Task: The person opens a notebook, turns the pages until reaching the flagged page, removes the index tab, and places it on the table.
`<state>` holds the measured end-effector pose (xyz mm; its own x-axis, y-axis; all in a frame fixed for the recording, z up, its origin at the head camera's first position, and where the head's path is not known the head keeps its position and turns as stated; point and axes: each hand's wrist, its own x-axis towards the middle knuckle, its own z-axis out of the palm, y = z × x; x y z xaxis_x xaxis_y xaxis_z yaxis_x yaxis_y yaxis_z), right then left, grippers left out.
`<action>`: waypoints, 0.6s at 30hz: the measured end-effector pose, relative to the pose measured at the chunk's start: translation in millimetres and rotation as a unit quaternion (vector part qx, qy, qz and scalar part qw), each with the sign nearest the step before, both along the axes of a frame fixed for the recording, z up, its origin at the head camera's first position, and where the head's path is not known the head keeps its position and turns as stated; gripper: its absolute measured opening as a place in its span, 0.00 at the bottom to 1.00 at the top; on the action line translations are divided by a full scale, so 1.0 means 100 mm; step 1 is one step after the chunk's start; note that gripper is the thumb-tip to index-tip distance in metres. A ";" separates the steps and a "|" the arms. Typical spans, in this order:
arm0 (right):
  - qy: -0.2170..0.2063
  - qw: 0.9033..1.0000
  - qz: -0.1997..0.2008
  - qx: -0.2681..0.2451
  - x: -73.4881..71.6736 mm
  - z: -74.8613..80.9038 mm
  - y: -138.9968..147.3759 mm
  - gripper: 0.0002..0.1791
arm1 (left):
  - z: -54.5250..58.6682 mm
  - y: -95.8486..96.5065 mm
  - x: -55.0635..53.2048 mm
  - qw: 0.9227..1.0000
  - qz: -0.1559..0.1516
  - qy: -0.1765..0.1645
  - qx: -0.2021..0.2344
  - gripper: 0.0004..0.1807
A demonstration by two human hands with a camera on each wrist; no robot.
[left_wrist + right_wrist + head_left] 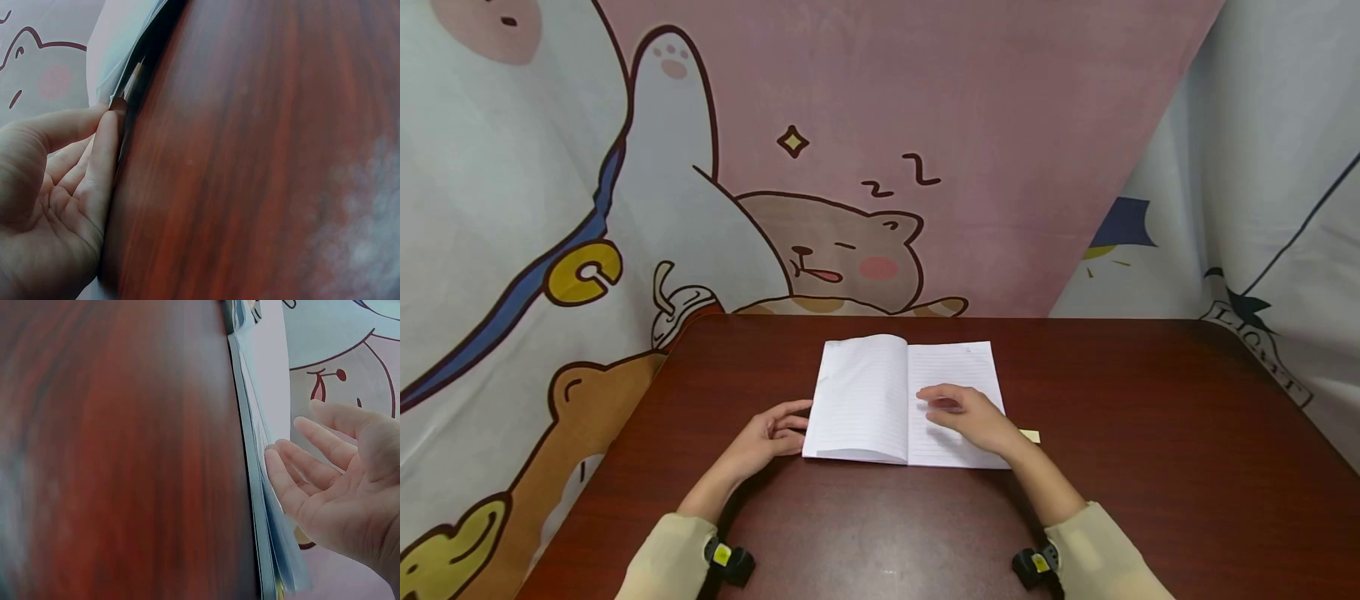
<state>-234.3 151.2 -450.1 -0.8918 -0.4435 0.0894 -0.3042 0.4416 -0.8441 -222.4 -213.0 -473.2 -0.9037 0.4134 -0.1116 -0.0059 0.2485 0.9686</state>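
An open notebook (865,400) with ruled white pages lies on the table. At its left edge, my left hand (766,440) pinches the page edge between thumb and finger. In the left wrist view the same hand (62,162) grips the edge of the pages (119,62), with a dark gap beneath them. Over the right-hand page hovers my right hand (973,418), its fingers loosely bent and holding nothing. The right wrist view has this hand (337,462) with fingers spread, the lowest fingertips close to the page surface.
A small yellow paper tab (1031,436) sticks out from the notebook's right side, beside the right wrist. The dark brown table (1150,433) ends at a cartoon-printed cloth (1000,167) behind it. Black wrist cameras (730,564) sit below both sleeves.
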 end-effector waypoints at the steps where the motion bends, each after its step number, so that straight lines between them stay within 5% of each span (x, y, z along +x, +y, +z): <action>1: 0.001 1.000 -0.004 -0.001 0.00 0.00 0.02 0.18 | 0.00 0.00 0.00 1.000 0.001 -0.001 0.000 0.32; 18: 0.011 0.998 -0.062 -0.005 -0.02 0.07 0.39 0.18 | 0.00 0.00 0.00 1.000 0.003 -0.004 0.004 0.32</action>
